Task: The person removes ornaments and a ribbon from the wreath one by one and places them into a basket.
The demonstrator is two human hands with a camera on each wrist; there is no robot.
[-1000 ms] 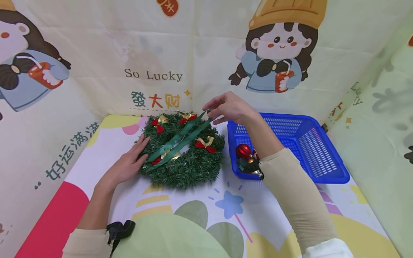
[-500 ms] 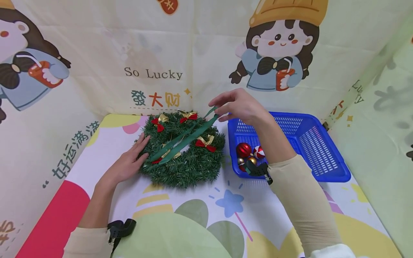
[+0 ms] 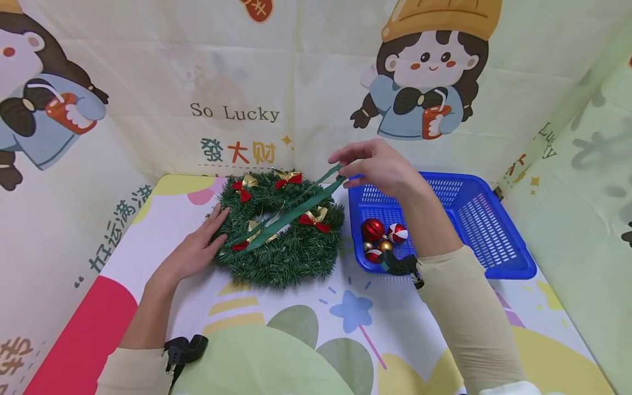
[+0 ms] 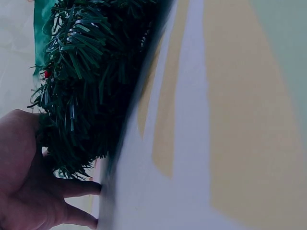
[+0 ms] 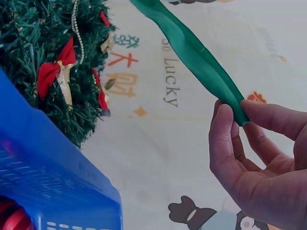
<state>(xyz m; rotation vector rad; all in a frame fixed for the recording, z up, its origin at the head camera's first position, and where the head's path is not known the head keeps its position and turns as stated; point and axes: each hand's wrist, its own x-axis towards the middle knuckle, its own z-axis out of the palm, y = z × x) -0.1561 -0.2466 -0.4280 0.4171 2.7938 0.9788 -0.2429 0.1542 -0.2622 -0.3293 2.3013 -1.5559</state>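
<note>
A green wreath point(image 3: 296, 263) with several red and gold bows lies on the table. My left hand point(image 3: 197, 249) rests against its left side, fingers extended; in the left wrist view that hand point(image 4: 29, 182) has some fingers down by the tabletop. My right hand point(image 3: 377, 167) is raised at the wreath's upper right and pinches the end of a green ribbon point(image 3: 296, 211). The ribbon slants across the wreath's centre in two strands. In the right wrist view, the ribbon end point(image 5: 235, 108) sits between thumb and fingers of the right hand point(image 5: 264, 167).
To the right of the wreath stands a blue plastic basket point(image 3: 513, 247), partly behind my right forearm. Inside it are a red bauble point(image 3: 372, 229), a red-and-white bauble point(image 3: 397, 233) and a gold bauble point(image 3: 385, 246), among others. A printed cloth wall point(image 3: 316, 82) rises behind the table.
My right hand has drawn the ribbon's end rightward, over the basket's near-left corner side, and the strands now stretch farther. The left hand stays in place on the wreath.
</note>
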